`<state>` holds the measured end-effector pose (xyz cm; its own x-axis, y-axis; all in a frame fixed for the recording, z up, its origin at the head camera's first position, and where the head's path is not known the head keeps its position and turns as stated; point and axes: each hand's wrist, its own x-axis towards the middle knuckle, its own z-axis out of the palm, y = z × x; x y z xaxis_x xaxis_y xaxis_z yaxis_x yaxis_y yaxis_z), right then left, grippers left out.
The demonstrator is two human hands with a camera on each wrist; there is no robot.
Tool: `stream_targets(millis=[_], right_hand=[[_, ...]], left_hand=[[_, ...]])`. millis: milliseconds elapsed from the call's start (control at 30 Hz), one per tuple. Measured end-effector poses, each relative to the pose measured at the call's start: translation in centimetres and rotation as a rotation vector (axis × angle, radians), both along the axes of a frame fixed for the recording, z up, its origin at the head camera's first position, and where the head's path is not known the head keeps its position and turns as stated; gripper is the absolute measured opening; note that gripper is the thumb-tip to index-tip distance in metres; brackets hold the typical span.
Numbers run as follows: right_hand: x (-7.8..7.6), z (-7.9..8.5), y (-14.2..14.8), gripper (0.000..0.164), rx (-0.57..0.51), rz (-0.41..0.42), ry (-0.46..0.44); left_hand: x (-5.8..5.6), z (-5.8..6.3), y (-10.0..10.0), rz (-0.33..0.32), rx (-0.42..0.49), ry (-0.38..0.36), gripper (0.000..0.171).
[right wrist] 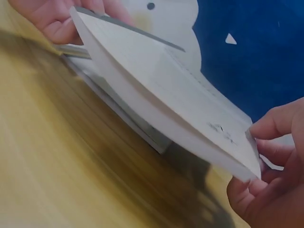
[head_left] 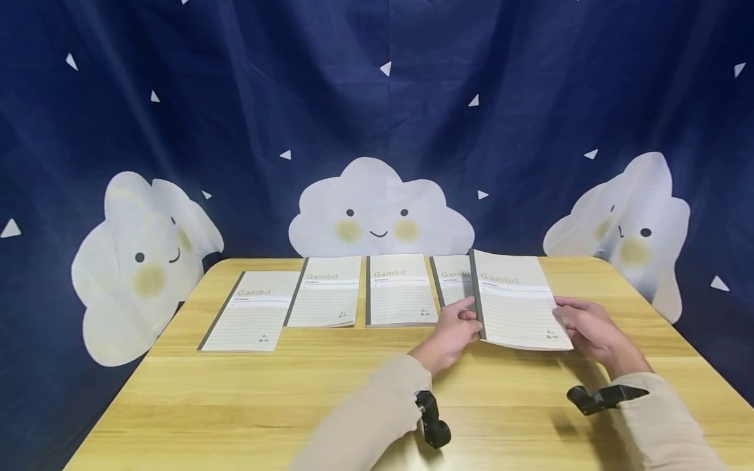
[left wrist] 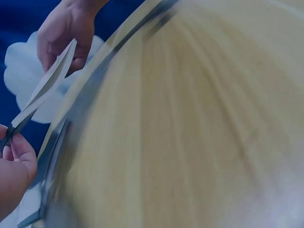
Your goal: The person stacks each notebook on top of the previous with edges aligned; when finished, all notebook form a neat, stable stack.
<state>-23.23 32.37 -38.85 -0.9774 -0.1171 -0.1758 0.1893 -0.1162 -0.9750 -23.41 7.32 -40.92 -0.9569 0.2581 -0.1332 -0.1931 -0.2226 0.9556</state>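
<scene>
Beige sleeves [head_left: 371,412] lie nearest, bearing black devices [head_left: 434,422]. Beyond, the left hand [head_left: 450,333] pinches the dark spine of a raised notebook [head_left: 518,307]; the right hand [head_left: 595,330] pinches its opposite edge. Its long axis runs forward, leaning slightly left, title end away, partly covering one of four notebooks [head_left: 400,301] on the table [head_left: 283,399]. Behind hangs a blue curtain [head_left: 330,98].
</scene>
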Motion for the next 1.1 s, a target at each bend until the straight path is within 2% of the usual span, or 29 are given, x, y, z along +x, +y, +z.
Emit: stream_targets(millis=[100,233,300,633,767,933,1100], right_hand=[[-0.2,0.0,-0.7,0.034,-0.042,0.028,0.038],[-0.3,0.1,-1.7,0.018,-0.129,0.06,0.088],[-0.4,0.1,-2.3,0.017,-0.143,0.071,0.105],[-1.3,0.3,-5.1,0.031,-0.057,0.02,0.125],[-1.6,0.0,-6.2,0.043,-0.035,0.026,0.134],[-2.0,-0.2,-7.8,0.058,-0.001,0.028,0.137],[-2.2,0.0,-9.4,0.059,0.071,0.012,0.139]], left_hand=[[-0.5,0.1,-1.2,-0.018,0.002,0.008,0.063],[-0.8,0.2,-2.7,-0.037,0.0,0.01,0.064],[-1.0,0.2,-3.4,-0.033,0.0,0.007,0.064],[-1.6,0.5,-5.9,0.009,0.013,0.036,0.058],[-1.9,0.3,-6.9,0.043,0.015,0.051,0.056],[-2.1,0.2,-8.2,0.08,-0.039,0.085,0.053],[-2.1,0.4,-9.7,0.095,-0.115,0.111,0.054]])
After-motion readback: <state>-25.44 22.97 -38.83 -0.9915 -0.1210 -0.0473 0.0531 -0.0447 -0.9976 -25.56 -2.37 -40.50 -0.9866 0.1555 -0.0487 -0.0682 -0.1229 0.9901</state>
